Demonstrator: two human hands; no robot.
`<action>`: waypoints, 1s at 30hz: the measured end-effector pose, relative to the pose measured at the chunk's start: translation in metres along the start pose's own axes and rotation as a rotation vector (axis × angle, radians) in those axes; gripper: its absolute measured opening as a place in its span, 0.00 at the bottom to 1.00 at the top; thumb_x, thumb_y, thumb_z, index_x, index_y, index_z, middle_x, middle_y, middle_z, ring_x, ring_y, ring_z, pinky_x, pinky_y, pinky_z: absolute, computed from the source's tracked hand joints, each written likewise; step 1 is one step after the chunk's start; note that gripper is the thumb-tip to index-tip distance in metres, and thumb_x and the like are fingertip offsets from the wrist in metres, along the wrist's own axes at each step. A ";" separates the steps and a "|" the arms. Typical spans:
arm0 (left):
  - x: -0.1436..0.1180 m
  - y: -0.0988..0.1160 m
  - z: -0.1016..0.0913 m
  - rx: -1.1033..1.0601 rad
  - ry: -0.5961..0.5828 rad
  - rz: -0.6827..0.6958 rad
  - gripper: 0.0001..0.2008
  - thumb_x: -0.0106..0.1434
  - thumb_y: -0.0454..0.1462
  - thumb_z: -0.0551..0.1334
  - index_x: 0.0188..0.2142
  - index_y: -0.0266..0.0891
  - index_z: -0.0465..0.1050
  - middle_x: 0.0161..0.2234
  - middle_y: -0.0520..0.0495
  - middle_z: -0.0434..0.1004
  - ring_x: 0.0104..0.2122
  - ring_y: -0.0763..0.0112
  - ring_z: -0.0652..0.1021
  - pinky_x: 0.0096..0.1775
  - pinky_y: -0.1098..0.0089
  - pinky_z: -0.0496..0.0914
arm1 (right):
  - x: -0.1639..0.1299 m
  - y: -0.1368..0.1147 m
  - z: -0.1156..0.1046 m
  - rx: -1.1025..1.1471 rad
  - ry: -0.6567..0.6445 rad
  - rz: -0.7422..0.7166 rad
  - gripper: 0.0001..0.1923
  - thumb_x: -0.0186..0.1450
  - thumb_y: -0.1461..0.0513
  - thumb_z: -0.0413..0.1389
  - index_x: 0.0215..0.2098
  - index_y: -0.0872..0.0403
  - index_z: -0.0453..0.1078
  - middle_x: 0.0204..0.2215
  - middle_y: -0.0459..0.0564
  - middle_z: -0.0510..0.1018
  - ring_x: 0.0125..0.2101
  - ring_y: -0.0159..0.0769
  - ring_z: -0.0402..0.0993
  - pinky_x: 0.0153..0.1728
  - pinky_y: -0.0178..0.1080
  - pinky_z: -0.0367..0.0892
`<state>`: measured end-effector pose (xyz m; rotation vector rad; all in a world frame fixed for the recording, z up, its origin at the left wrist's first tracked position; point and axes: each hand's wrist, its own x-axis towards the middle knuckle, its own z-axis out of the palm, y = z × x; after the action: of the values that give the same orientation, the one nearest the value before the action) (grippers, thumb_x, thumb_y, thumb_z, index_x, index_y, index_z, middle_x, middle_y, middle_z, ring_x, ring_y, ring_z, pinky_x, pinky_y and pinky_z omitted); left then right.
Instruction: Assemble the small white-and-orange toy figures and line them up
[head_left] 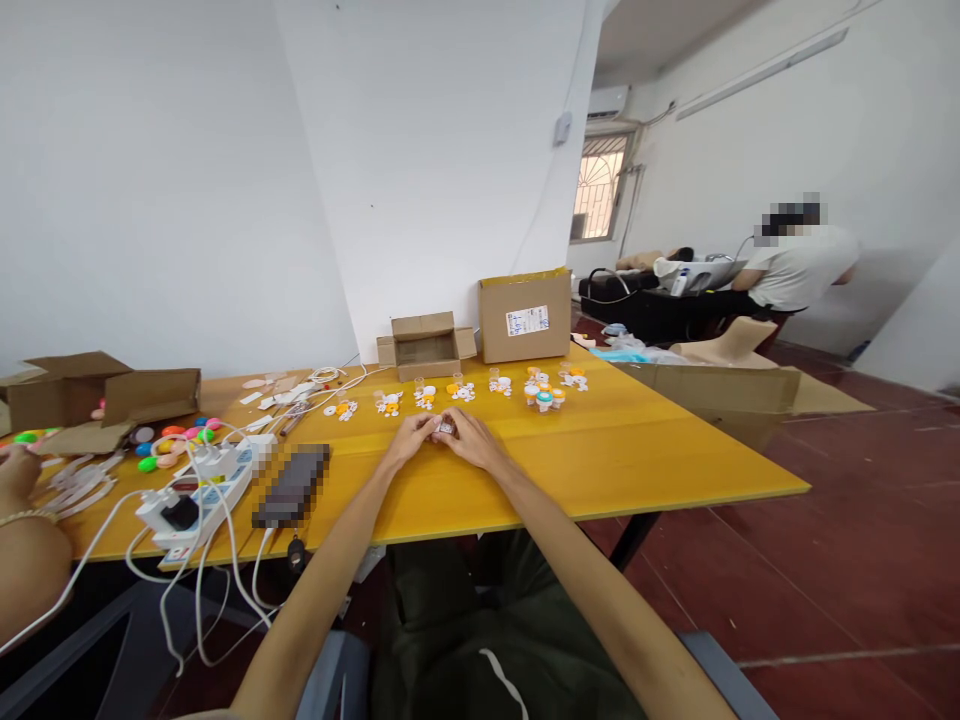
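My left hand [414, 440] and my right hand [466, 438] meet over the middle of the table. Between their closed fingertips is a small pale object with dark reddish patches [445, 428]; fingers cover much of it, and its kind is unclear. Beyond the hands runs a row of little piles of white and orange round parts [425, 395], with small clear cups [493, 375] among them. A group of small lidded jars [544, 399], with orange, white and teal tops, stands right of my hands.
Cardboard boxes [525, 315] stand at the table's back. Left lie a power strip [229, 500] with trailing white cables, a phone-like dark device [292, 485], and colourful balls [169, 445]. Another person's arm [30, 560] reaches in at far left; a seated person [799, 265] is at back right.
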<state>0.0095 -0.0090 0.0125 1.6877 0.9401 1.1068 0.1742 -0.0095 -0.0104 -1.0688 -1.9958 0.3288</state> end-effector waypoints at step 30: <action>-0.001 -0.004 -0.003 -0.030 0.044 -0.014 0.19 0.56 0.52 0.68 0.32 0.38 0.77 0.22 0.52 0.73 0.26 0.70 0.74 0.32 0.71 0.67 | 0.000 0.001 -0.003 0.056 0.052 -0.040 0.06 0.61 0.62 0.57 0.38 0.49 0.70 0.36 0.47 0.79 0.36 0.39 0.75 0.39 0.39 0.68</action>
<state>0.0059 -0.0075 0.0090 1.6356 0.9570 1.1475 0.1770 -0.0091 -0.0088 -0.9914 -1.9482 0.3309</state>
